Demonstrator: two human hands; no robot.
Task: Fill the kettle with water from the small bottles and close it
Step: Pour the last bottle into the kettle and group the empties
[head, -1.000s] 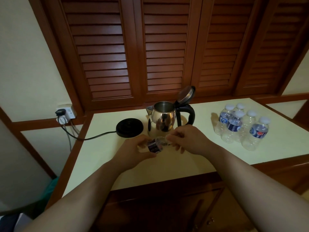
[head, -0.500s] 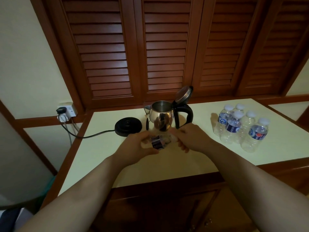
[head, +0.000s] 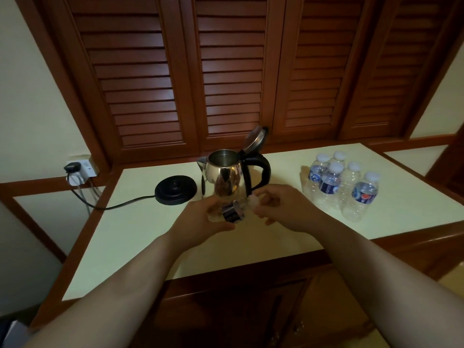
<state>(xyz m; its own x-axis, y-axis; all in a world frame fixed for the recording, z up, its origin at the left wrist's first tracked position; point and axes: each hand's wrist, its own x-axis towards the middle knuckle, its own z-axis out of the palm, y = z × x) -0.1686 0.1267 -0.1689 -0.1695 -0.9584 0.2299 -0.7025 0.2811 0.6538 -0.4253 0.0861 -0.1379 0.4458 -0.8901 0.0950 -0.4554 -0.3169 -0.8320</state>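
head view: we see the left hand (head: 200,221) curled round a small bottle (head: 232,213) lying tilted, its neck toward the right hand (head: 283,209), whose fingers pinch the white cap (head: 253,202) just beside the neck; whether the cap is off we cannot tell. just behind our hands the steel kettle (head: 227,175) stands on the pale counter (head: 140,234), lid (head: 256,139) tipped up, off its black base (head: 175,189) to the left. five capped bottles (head: 339,184) cluster well to the right.
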